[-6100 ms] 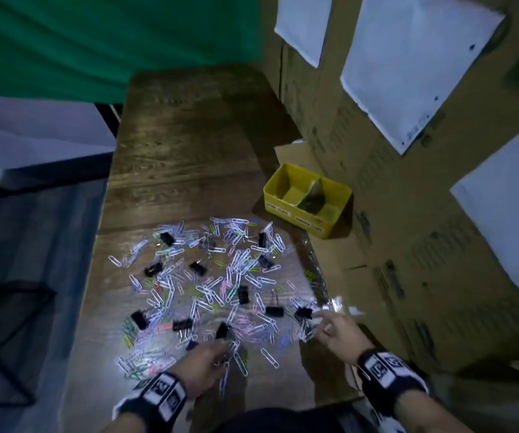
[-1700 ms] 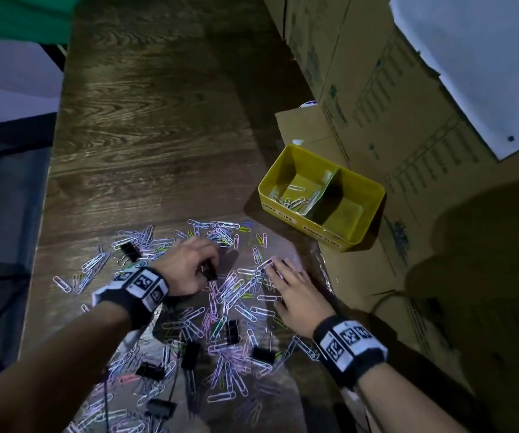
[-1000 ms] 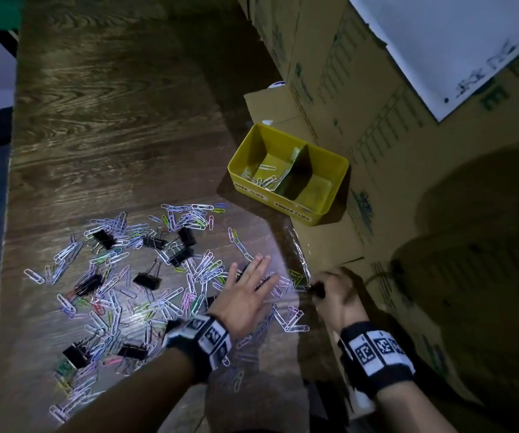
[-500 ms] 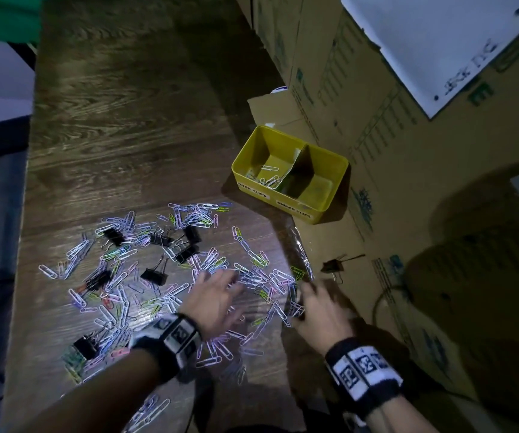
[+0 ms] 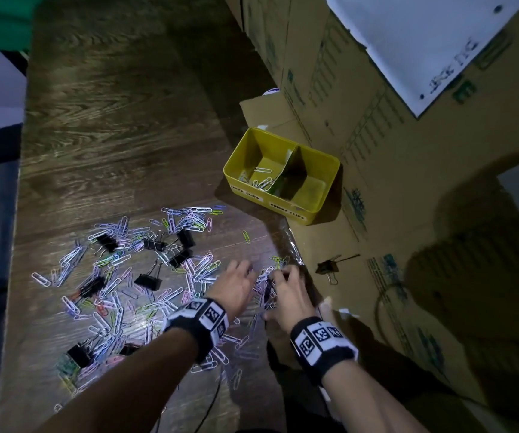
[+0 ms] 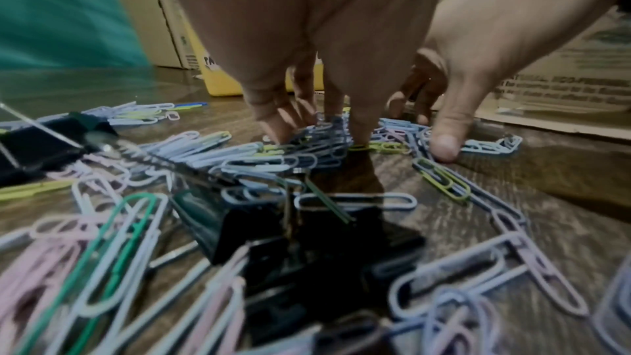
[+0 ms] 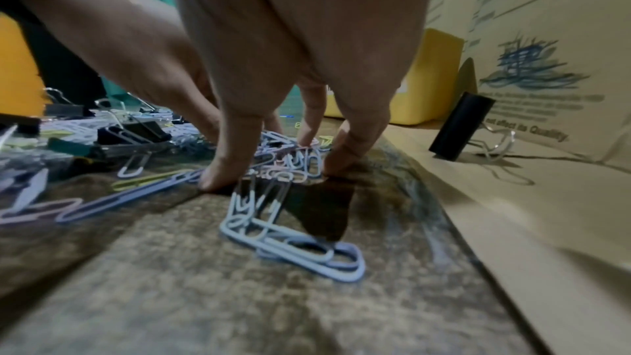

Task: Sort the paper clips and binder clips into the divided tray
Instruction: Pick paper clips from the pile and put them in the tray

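Both hands work side by side at the right edge of the wooden table [image 5: 120, 126], over a small heap of paper clips [image 7: 290, 163].

Right hand [image 5: 289, 295]: thumb and fingers point down, tips narrowed around the heap and touching the table. The right wrist view shows the clips bunched between the fingertips [image 7: 218, 174]; whether any clip is lifted clear of the table cannot be told.

Left hand [image 5: 236, 289]: fingers straight and slightly spread, tips pressed down onto clips just beside the right hand (the left wrist view shows the thumb tip resting on the table).

Remaining stock: coloured paper clips [image 5: 111, 292] lie scattered across the near half of the table, with black binder clips [image 5: 149, 281] mixed among them. One binder clip [image 5: 327, 267] lies apart, on the flat cardboard [image 5: 361, 307] to the right of the table.

Yellow tray [image 5: 324, 210]: stands at the far right edge of the table against the cardboard boxes [image 5: 361, 135]. A divider splits it in two. The left compartment holds a few paper clips [image 5: 263, 182]; no clips are visible in the right compartment. Labels on the front wall are too small to read reliably.
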`<control>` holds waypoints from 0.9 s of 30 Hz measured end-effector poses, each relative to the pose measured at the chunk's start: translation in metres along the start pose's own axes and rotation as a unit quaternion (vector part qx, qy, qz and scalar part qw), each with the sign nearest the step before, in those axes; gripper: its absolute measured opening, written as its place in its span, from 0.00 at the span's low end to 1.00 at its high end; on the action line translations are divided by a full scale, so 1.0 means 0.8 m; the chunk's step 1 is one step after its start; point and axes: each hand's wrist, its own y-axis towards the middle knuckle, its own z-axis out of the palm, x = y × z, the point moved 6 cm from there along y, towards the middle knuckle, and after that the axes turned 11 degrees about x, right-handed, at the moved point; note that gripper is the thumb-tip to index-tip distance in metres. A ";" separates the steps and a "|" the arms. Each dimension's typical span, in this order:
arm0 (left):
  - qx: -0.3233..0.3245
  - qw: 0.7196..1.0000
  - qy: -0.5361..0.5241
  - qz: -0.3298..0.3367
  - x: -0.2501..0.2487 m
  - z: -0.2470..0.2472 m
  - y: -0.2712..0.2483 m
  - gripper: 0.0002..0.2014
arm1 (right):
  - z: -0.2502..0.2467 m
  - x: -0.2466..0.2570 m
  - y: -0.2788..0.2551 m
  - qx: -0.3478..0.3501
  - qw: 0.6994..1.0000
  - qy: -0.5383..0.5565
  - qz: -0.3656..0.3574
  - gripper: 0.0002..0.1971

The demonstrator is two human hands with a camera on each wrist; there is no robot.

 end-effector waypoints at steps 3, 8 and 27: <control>0.003 0.996 -0.085 0.020 0.004 0.002 -0.001 0.16 | -0.003 0.007 0.006 0.009 0.999 -0.012 -0.042 0.22; -0.004 0.983 -0.184 0.011 0.024 -0.013 -0.007 0.12 | -0.011 0.009 0.014 -0.012 0.997 -0.025 -0.065 0.07; -0.013 0.698 -0.712 -0.073 0.103 -0.089 -0.022 0.06 | -0.053 -0.023 -0.005 -0.080 0.860 0.501 -0.048 0.10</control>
